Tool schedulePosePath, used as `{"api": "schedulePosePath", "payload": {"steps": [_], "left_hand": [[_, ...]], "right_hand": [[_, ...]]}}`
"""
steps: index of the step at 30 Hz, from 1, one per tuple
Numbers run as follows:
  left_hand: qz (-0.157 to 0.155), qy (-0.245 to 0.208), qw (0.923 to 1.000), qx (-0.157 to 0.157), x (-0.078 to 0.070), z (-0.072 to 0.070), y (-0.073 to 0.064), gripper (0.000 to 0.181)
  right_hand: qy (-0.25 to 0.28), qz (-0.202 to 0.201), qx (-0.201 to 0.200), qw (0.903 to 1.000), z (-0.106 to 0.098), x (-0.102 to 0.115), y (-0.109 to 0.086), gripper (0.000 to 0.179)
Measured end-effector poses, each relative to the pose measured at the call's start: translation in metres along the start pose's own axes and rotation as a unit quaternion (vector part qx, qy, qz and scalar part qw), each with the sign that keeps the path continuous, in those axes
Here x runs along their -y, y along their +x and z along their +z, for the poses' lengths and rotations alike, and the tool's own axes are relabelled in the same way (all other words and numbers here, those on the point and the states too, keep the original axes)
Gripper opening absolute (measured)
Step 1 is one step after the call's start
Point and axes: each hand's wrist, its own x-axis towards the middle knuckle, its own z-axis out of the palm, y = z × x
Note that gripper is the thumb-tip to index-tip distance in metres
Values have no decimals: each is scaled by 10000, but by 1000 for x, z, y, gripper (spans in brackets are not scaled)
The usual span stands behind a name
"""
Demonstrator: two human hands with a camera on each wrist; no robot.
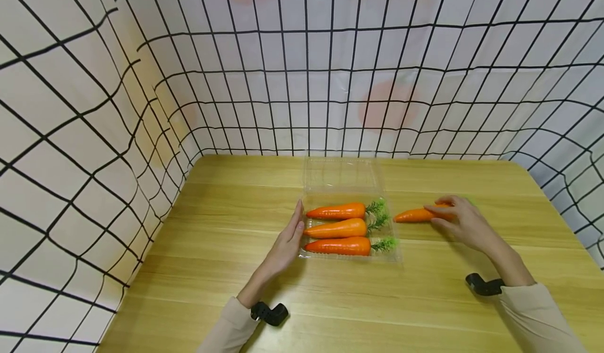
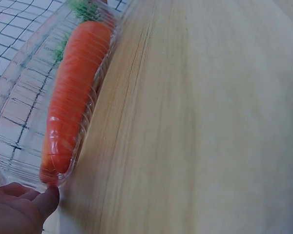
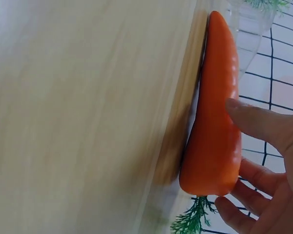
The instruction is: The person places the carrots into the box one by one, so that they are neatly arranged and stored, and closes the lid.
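Note:
An open clear plastic clamshell box (image 1: 396, 250) holds three orange carrots side by side, their green tops to the right: the far carrot (image 1: 337, 211), the middle carrot (image 1: 337, 228) and the near carrot (image 1: 340, 246). My left hand (image 1: 286, 242) rests against the box's left wall, fingers straight, the thumb (image 2: 50, 201) at its lower edge. To the right of the box, a loose carrot (image 3: 217, 126) lies on the table, tip toward the box. My right hand (image 1: 464, 223) holds it near its thick end, thumb on one side and fingers on the other.
The box's transparent lid (image 1: 342, 174) is folded back behind its tray. A wooden table (image 1: 330, 306) carries everything. Black wire mesh (image 1: 306, 85) before a white sheet stands along the back and both sides.

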Motion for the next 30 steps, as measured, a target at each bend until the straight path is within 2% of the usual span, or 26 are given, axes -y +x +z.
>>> {"api": "schedulePosePath", "payload": {"steps": [6,13,17,22,26,30], "left_hand": [[-13,-12,10000,-20,-1,0,-1,57],[-33,-26,10000,2,-1,0,-1,58],[-12,-54,10000,-15,0,1,-1,57],[-30,-44,10000,-35,1,2,-1,57],[-28,-34,10000,-17,2,1,0,57],[-13,-64,10000,14,1,1,0,58]], "right_hand": [[-115,125,17,9999,0,0,-3,33],[194,367,334,9986,-4,1,-6,38],[203,380,355,9984,-5,2,-8,37],[133,348,111,9992,-8,5,-10,38],[133,326,-221,9991,-13,8,-9,37],[115,138,-596,9981,-16,14,-4,37]]}}
